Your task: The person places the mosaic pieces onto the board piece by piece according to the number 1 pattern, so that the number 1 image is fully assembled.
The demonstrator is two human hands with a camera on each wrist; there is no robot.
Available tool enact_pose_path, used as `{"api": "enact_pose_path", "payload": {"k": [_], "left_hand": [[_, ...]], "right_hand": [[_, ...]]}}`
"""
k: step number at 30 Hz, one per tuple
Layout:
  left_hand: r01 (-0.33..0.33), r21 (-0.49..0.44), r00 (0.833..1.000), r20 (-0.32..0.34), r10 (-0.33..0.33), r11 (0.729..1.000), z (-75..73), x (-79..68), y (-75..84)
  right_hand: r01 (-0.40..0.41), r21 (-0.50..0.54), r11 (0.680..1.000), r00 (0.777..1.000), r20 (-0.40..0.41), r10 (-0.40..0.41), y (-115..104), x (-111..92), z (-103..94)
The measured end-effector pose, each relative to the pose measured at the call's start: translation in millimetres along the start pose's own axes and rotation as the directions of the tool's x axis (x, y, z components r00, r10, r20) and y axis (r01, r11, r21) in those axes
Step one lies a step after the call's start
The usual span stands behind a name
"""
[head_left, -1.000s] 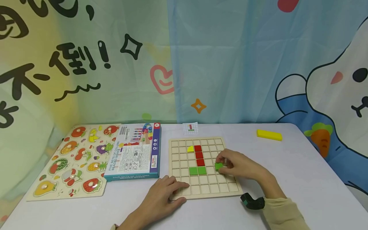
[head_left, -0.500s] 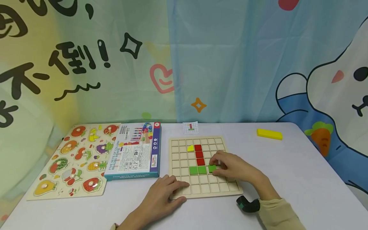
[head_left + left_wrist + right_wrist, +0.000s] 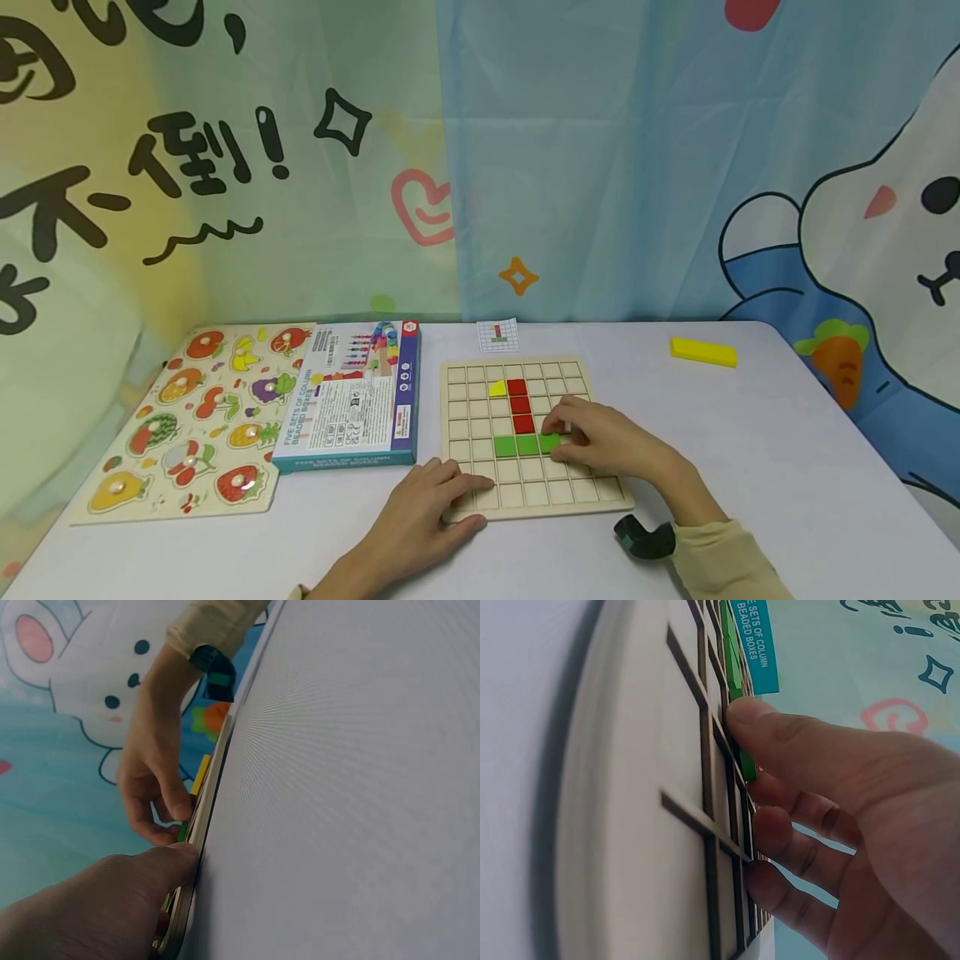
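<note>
A wooden grid board (image 3: 513, 496) lies flat on the white table. In its cells sit three red tiles (image 3: 520, 406) in a column, a yellow tile (image 3: 497, 389) beside the top one, and two green tiles (image 3: 506, 447) below. My right hand (image 3: 611, 437) pinches another green tile (image 3: 550, 442) between thumb and fingers, at the right end of that green row. Seen from the right wrist, the thumb (image 3: 754, 712) presses over this tile's edge. My left hand (image 3: 427, 512) rests on the board's front left corner, thumb along the near edge and index finger stretched over the cells.
A small printed pattern card (image 3: 497, 335) lies behind the board. To the left are a boxed bead set (image 3: 348, 408) and a fruit puzzle board (image 3: 180, 417). A yellow bar (image 3: 702, 352) lies at the back right. A black wrist device (image 3: 645, 537) hangs by the right sleeve.
My right hand has slid leftward across the board with the green tile, from a couple of cells away to right beside the other green tiles. The left hand has stayed put.
</note>
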State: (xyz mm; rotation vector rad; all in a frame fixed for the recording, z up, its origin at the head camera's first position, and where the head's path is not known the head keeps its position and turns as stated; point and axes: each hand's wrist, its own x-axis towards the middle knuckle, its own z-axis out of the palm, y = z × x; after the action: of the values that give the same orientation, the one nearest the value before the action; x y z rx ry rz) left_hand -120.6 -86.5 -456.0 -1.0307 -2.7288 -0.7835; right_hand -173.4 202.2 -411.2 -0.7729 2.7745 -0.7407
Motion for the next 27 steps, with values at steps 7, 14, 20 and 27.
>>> {"api": "enact_pose_path", "payload": {"k": [7, 14, 20, 27], "left_hand": [[0.001, -0.007, 1.0, 0.007, -0.001, 1.0, -0.5, -0.1, 0.2], [-0.002, -0.008, 1.0, 0.005, 0.002, 1.0, -0.8, -0.4, 0.2], [0.003, -0.012, 1.0, 0.007, -0.003, 1.0, -1.4, -0.8, 0.1], [-0.011, -0.008, 1.0, 0.012, 0.011, 1.0, -1.3, 0.5, -0.3]], "right_hand": [[0.0, -0.003, 1.0, 1.0, -0.004, 0.0, -0.9, 0.8, 0.8], [-0.005, 0.001, 1.0, 1.0, -0.002, 0.005, -1.4, 1.3, 1.0], [-0.001, 0.007, 1.0, 1.0, 0.001, 0.001, -1.5, 1.5, 1.1], [-0.003, 0.057, 0.998, 1.0, 0.002, 0.003, 3.7, 0.3, -1.8]]}}
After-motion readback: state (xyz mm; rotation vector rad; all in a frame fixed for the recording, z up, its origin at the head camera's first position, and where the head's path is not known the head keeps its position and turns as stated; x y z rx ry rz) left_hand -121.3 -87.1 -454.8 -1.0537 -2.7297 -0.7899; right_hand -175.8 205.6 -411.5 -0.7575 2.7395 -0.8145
